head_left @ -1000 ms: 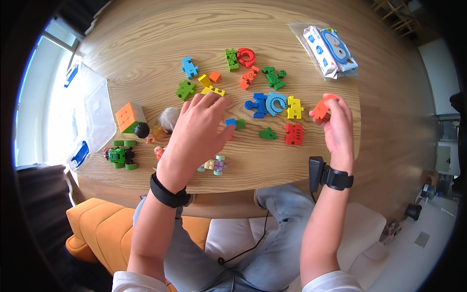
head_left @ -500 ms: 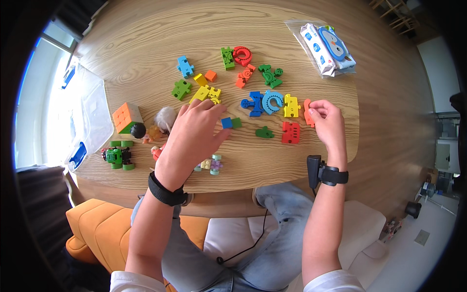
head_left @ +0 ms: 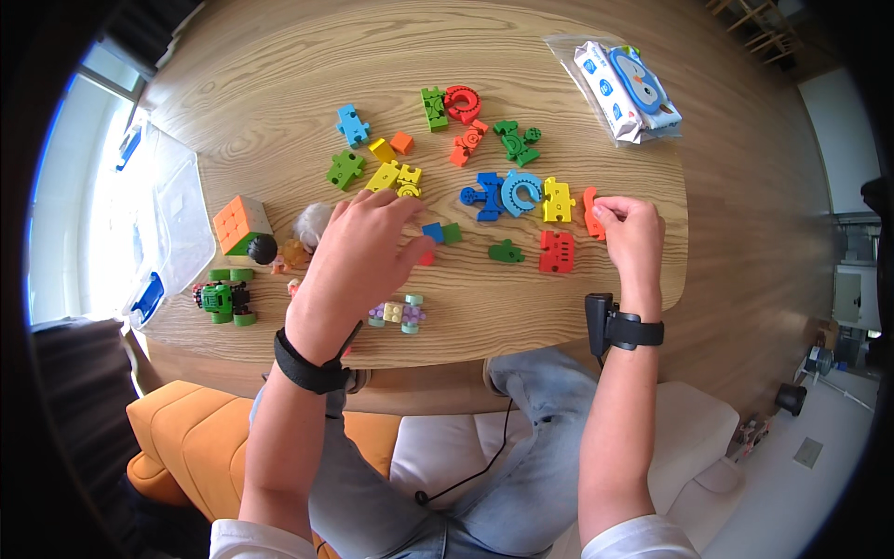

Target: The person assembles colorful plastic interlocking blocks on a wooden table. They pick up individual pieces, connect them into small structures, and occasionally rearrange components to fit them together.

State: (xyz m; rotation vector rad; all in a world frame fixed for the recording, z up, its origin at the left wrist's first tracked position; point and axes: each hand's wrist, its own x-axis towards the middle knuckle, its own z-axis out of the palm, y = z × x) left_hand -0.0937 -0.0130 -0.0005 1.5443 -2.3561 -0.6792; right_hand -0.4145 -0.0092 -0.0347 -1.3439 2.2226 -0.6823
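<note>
Hands: both reach over a round wooden table [head_left: 279, 84] strewn with coloured toy pieces.
Right hand [head_left: 633, 238]: fingers curled shut, thumb and forefinger pinching the orange-red piece [head_left: 590, 212] at its upper right edge.
Orange-red piece, place: at the right end of the scatter, just beside the yellow piece [head_left: 557, 200], the hand to its right.
Orange-red piece, axis: a narrow curved strip, long axis running roughly away from the person; it appears to stand on edge, though whether its lower end touches the table cannot be told.
Left hand [head_left: 358, 256]: palm down, fingers spread loosely and reaching right; nothing seen gripped.
Left fingertips [head_left: 410, 207]: the upper ones touch or just overlap the yellow blocks [head_left: 399, 177]; the lower ones lie just beside a small blue block [head_left: 433, 232] and a small green block [head_left: 452, 233], with a red bit [head_left: 426, 257] partly hidden under them.
Centre: blue figure and ring [head_left: 503, 193], red block [head_left: 556, 252], green piece [head_left: 506, 251].
Far side: red ring with green piece [head_left: 450, 102], blue puzzle piece [head_left: 352, 124], green puzzle piece [head_left: 345, 170].
Left side: colour cube [head_left: 240, 224], green toy vehicle [head_left: 223, 300], clear plastic box [head_left: 172, 214].
Near edge: pastel block cluster [head_left: 399, 313].
Far right: packet of wipes [head_left: 624, 84].
</note>
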